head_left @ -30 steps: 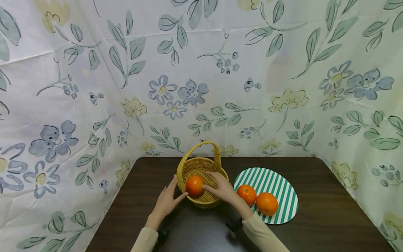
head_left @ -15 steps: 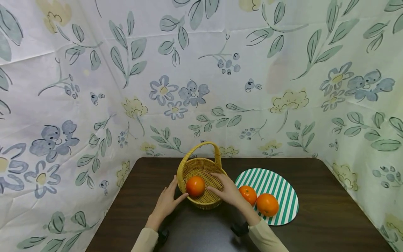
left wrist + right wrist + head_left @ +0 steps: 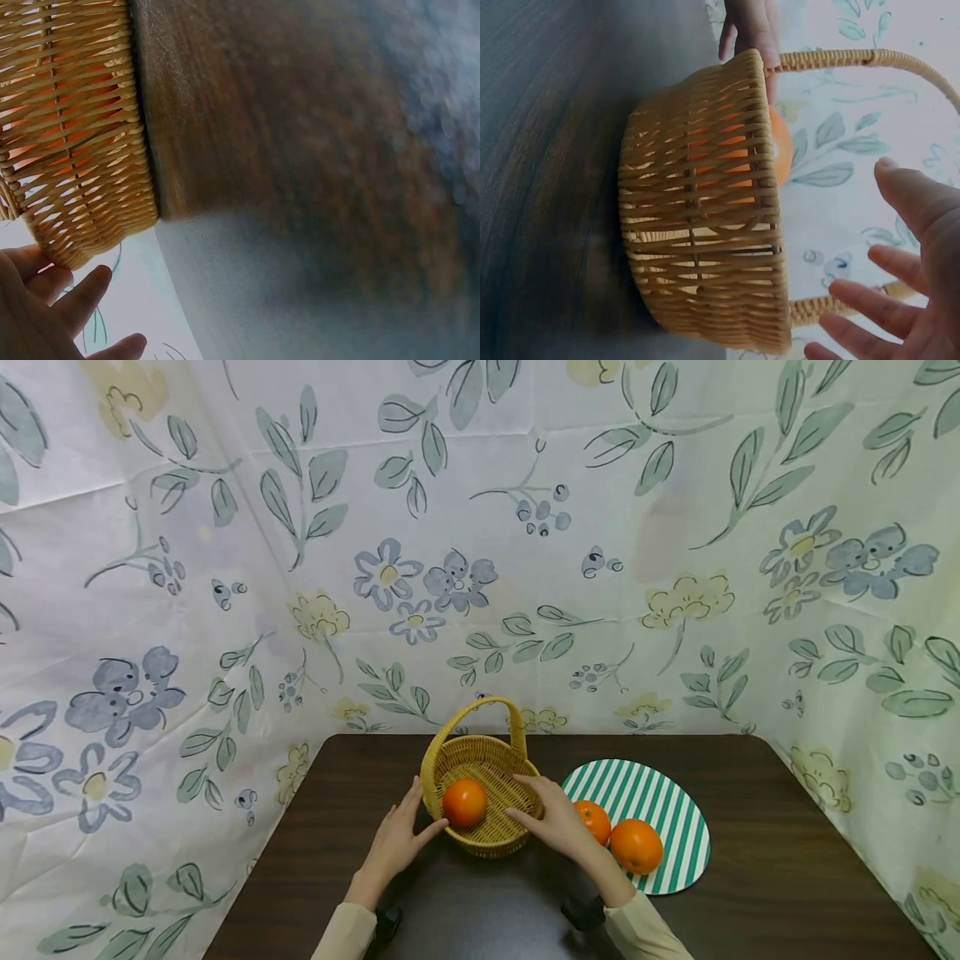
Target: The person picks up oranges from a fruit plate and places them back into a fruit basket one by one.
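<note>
A yellow wicker basket (image 3: 487, 847) with a tall arched handle stands on the dark table, one orange (image 3: 465, 802) lying in it. My left hand (image 3: 397, 837) rests against the basket's left side, thumb at the front rim; in the left wrist view its fingers (image 3: 81, 300) are loosely spread at the wicker. At the right rim is my right hand (image 3: 558, 818), fingers parted and holding nothing. The right wrist view shows that hand's palm (image 3: 930, 322) beside the rim, with the orange showing through the weave.
Right of the basket lies a round green-and-white striped mat (image 3: 678, 822) bearing two more oranges (image 3: 637, 846); my right hand partly covers the farther one. Floral cloth (image 3: 480, 527) hangs behind and at both sides of the dark wooden table (image 3: 780, 860).
My right hand has drawn back to the right, from beside the orange inside the basket to the basket's right rim. The left hand, basket and fruit stay put.
</note>
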{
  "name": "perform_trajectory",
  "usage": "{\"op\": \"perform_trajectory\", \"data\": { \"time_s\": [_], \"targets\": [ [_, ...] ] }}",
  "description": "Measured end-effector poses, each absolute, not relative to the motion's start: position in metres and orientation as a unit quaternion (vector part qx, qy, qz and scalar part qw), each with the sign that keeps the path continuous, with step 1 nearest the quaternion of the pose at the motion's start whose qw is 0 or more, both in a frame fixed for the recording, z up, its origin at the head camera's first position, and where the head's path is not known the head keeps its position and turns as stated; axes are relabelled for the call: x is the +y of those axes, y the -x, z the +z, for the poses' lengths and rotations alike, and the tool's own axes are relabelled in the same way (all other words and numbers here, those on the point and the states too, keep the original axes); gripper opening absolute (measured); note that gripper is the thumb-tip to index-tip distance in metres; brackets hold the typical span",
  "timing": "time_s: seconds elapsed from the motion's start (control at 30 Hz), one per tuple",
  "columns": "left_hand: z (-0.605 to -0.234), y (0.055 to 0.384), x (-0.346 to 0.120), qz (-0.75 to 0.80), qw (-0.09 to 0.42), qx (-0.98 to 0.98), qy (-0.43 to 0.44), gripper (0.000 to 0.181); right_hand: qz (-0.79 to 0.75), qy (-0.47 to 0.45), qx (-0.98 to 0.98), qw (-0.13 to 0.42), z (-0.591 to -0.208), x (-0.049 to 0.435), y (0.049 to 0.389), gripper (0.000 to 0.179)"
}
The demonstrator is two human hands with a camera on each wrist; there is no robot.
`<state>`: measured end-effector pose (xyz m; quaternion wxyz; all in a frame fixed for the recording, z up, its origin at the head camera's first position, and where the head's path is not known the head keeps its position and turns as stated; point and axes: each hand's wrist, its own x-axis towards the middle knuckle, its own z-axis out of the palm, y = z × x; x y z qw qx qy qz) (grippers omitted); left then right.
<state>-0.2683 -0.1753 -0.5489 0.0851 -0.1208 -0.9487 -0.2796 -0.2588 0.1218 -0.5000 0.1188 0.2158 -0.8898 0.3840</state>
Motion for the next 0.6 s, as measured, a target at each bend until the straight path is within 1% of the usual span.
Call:
{"op": "perform_trajectory", "data": {
  "time_s": [0.23,0.47,0.6],
  "targets": [
    [-0.547,0.268,-0.175,-0.278,0.08,-0.95,0.121,0.092,0.389,-0.206,-0.891,0.114,-0.499,0.129,0.256,0.058],
    [-0.548,0.269,-0.174,-0.28,0.082,-0.949,0.12,0.091,0.388,-0.201,-0.889,0.136,-0.502,0.137,0.256,0.059],
    [-0.549,0.269,-0.174,-0.28,0.082,-0.949,0.119,0.092,0.39,-0.195,-0.89,0.135,-0.503,0.141,0.255,0.06]
  ]
}}
